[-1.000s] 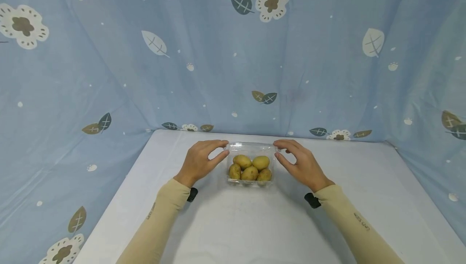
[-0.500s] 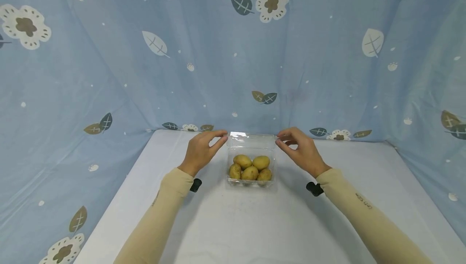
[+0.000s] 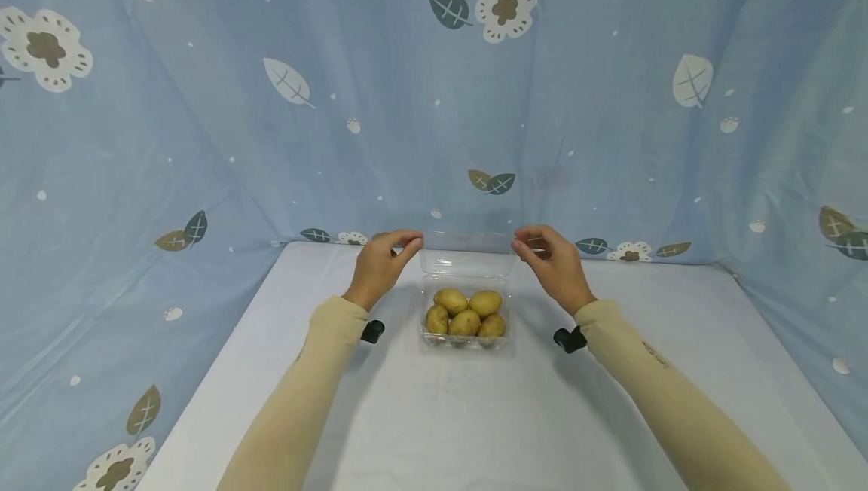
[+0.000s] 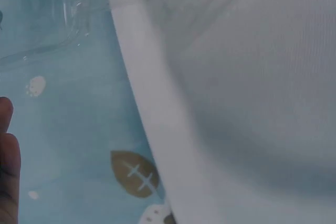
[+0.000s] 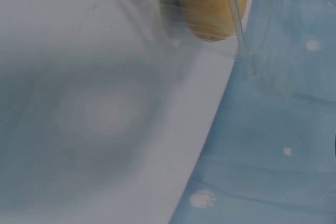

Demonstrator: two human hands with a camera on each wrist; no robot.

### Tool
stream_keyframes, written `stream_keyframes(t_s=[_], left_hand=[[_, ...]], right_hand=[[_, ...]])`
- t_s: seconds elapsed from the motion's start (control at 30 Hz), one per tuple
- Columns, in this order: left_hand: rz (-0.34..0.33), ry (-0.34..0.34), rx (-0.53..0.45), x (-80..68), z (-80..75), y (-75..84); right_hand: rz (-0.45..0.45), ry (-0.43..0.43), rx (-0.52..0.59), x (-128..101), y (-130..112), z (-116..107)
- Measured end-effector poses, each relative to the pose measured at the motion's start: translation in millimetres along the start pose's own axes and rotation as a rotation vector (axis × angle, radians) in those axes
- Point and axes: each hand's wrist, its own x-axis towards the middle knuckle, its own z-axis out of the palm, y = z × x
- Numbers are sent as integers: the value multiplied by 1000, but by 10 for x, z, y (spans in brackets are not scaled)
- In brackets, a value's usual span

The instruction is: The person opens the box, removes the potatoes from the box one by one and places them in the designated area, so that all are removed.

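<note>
A clear plastic clamshell box (image 3: 465, 339) sits on the table, its lid (image 3: 468, 260) raised at the back. Several yellow-skinned potatoes (image 3: 464, 323) lie inside. At the lid's left upper corner my left hand (image 3: 381, 265) pinches the edge between thumb and fingertips. My right hand (image 3: 554, 266) pinches the opposite corner the same way. In the left wrist view only the lid's rounded corner and two fingertips (image 4: 9, 153) show. The right wrist view has a potato (image 5: 215, 9) behind the box's clear wall and a sliver of fingertip at the top right.
A white cloth (image 3: 434, 416) covers the table under the box. Close behind the table's back edge hangs a blue patterned curtain (image 3: 380, 137), which also runs along both sides. Black wrist cameras (image 3: 373, 331) sit at each cuff.
Both hands have moved up and away, bringing the lid's edge from low over the back of the box to a raised position. The box and potatoes have stayed put.
</note>
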Motion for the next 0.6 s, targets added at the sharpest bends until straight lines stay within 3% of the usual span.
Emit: stream_keyframes(t_s=[0.23,0.4,0.6], left_hand=[[-96,-25,-69,-13,111,-72],[-136,-76,-50,-60,175,-116],[-162,-71,-2,-116,219,-152]], right_hand=[[90,14,73,16,120,66],[134,30,72,-6,164,94],[199,-58,1,-56,255,158]])
